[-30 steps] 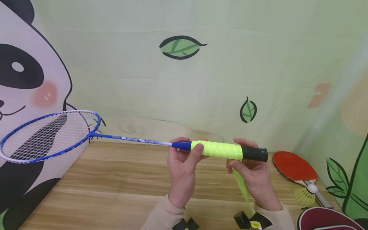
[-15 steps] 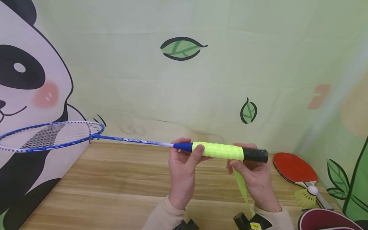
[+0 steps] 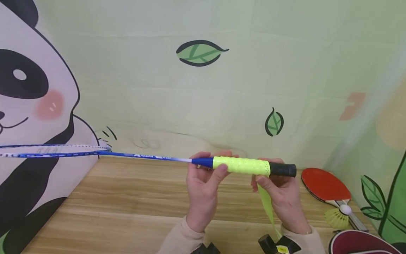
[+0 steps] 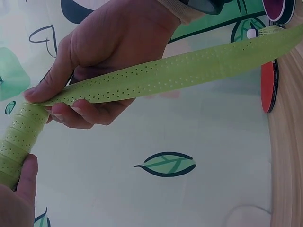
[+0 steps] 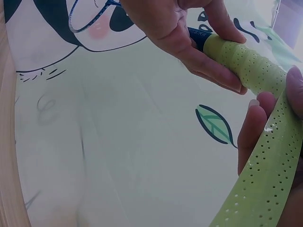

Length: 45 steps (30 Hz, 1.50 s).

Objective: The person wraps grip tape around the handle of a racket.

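A blue and white badminton racket (image 3: 149,156) is held level above the table, its head at the left and seen nearly edge-on. Perforated yellow-green grip tape (image 3: 242,165) is wrapped round most of the handle, while the black butt end (image 3: 282,169) shows bare. My left hand (image 3: 203,192) grips the handle near the blue cone, thumb on the tape. At the tape's last turn my right hand (image 3: 283,197) pinches the loose strip (image 4: 156,78) between thumb and fingers. From there the strip hangs down toward the right wrist.
On the wooden table (image 3: 127,211), a red table tennis bat (image 3: 325,185) lies at the right. A yellow shuttlecock (image 3: 337,217) rests on its handle, and a maroon case (image 3: 361,243) is nearer the front. Behind stands a backdrop (image 3: 142,88) with a panda and leaves.
The racket has turned about its long axis, so its head went from a wide oval to nearly edge-on. Both hands keep their places on the handle and tape.
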Motion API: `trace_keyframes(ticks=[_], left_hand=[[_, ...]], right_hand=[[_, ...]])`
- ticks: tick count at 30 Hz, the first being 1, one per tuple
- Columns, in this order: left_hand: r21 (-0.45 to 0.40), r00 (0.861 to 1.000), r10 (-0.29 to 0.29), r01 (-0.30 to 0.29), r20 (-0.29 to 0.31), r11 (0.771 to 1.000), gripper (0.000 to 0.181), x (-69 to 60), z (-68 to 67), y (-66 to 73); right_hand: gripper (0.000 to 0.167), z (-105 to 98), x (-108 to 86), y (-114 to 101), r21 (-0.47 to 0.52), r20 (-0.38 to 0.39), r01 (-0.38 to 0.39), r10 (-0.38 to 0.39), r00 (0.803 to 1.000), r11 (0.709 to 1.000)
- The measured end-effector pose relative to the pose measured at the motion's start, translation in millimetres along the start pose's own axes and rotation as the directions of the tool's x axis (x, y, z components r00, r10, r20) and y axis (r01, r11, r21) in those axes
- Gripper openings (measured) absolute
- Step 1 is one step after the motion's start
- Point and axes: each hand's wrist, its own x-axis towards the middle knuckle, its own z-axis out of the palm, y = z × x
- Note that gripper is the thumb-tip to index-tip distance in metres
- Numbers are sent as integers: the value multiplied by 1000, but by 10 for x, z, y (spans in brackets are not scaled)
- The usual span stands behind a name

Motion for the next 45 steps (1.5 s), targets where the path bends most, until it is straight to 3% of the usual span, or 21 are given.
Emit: trace_keyframes(ticks=[8,19,26,36,45], left_hand=[[34,998,-10,12,-64,999,33,0,9,-5],[64,996,-15,21,-88,998,30,7,2,10],[81,994,-18,27,-109,996,29,17,1,16],[106,988,-19,36,-152,994,28,25,-14,1],[124,985,-15,37,-173,992,29,26,-9,2]], right_hand=[[34,-3,-8,5,-9,12,7,-7,1000,1000],[34,-6,-3,24,31,33,49,-50,998,998],[43,-17,17,58,123,50,107,-114,992,987],[42,-5,-5,19,53,34,49,-51,998,997],[53,-16,-2,60,156,61,114,-124,990,981]])
